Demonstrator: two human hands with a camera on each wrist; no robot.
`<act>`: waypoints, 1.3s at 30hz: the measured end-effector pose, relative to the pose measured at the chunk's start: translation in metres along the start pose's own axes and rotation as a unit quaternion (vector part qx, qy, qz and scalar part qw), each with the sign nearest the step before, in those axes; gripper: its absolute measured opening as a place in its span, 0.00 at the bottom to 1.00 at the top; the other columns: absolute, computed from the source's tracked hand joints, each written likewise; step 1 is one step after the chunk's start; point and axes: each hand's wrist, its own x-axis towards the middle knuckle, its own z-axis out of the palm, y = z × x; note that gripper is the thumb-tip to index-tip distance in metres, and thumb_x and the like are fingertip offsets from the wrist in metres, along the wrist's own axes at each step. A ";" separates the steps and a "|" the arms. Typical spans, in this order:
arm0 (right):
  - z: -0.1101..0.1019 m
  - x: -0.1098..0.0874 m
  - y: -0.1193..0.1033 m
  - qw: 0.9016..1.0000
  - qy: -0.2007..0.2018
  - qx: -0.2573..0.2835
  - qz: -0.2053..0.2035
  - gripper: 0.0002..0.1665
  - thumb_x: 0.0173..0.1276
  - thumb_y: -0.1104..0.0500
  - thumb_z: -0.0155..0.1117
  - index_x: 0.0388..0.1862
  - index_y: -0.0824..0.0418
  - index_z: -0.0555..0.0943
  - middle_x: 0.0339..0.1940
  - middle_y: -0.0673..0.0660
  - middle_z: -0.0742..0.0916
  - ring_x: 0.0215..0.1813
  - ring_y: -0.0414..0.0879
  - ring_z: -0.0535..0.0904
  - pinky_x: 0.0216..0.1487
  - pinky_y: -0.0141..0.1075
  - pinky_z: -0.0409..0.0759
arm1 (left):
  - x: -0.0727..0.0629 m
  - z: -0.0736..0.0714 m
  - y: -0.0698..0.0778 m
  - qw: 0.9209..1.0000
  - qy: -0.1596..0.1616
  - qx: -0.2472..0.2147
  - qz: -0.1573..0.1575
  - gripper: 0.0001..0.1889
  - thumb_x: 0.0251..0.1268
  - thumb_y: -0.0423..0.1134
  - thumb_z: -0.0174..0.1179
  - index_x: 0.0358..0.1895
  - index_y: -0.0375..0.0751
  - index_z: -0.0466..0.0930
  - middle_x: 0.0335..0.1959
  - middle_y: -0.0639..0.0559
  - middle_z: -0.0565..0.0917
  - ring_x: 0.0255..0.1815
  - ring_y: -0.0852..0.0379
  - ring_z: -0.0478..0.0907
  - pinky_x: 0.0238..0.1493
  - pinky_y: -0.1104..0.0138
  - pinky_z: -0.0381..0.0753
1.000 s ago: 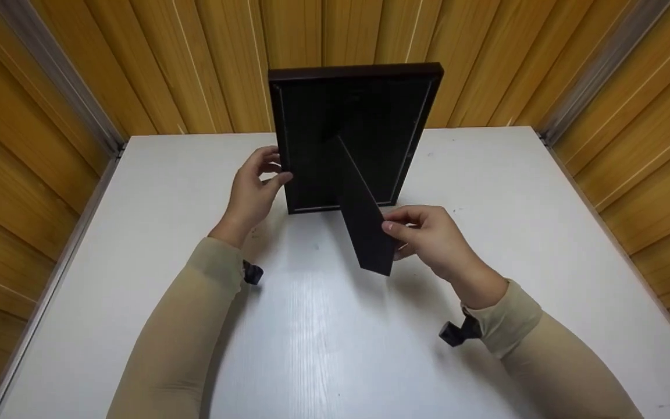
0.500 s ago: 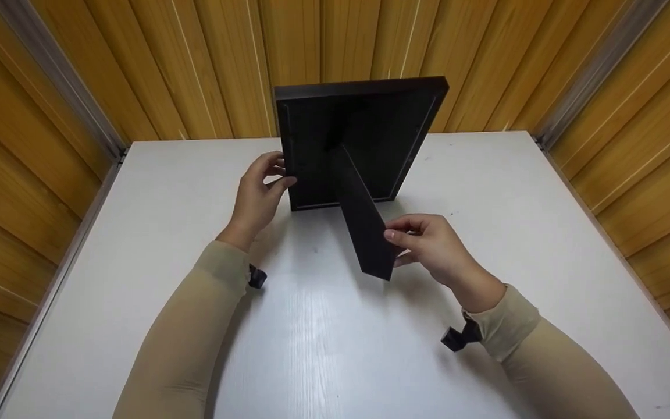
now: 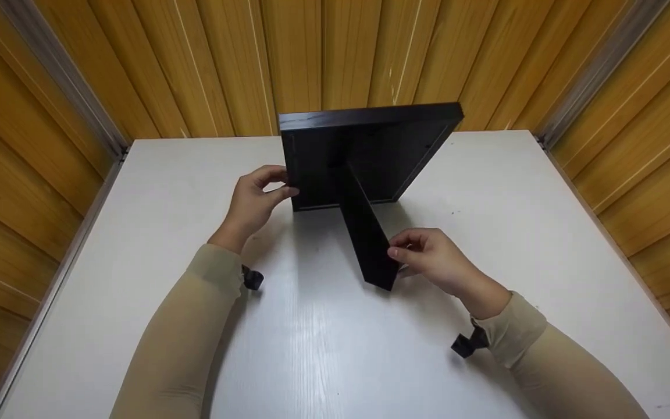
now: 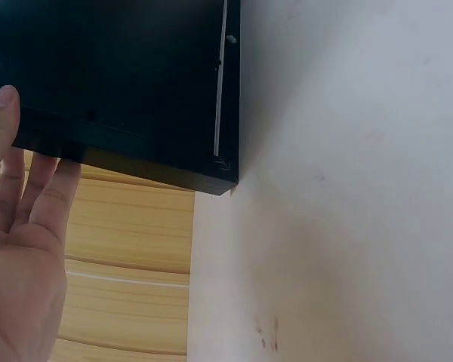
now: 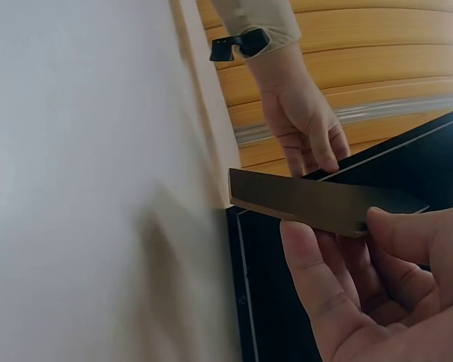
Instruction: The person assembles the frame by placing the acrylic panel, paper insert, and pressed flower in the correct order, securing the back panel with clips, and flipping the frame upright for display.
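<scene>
A black picture frame (image 3: 410,157) stands on its bottom edge on the white table, its back facing me and its top leaning toward me. From the middle of that back an easel leg (image 3: 364,238) sticks out toward me, its angled foot close over the table. My left hand (image 3: 253,201) grips the frame's left edge, thumb on the back and fingers behind. With my right hand (image 3: 434,259) I pinch the leg's right edge near its foot. In the right wrist view the leg (image 5: 317,200) lies between thumb and fingers. The frame's front is hidden.
The white table (image 3: 195,157) ends at wood-patterned panel walls (image 3: 346,52) at the back and both sides. Grey metal posts (image 3: 61,70) stand at the corners. A small black camera (image 3: 469,343) sits on each wrist, below the rolled sleeve.
The frame's top has tipped toward me and down, showing more of its top edge. The leg's foot and my right hand have come slightly nearer and lower. Both hands keep their hold.
</scene>
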 end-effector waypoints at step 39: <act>0.009 -0.012 0.002 0.986 0.034 -0.157 -0.042 0.11 0.79 0.62 0.72 0.55 0.67 0.88 0.48 0.60 0.93 0.49 0.46 0.91 0.52 0.36 0.93 | 0.000 0.005 -0.004 0.999 -0.012 -0.034 0.008 0.09 0.69 0.25 0.78 0.46 0.40 0.91 0.46 0.59 0.88 0.58 0.57 0.86 0.69 0.63 0.89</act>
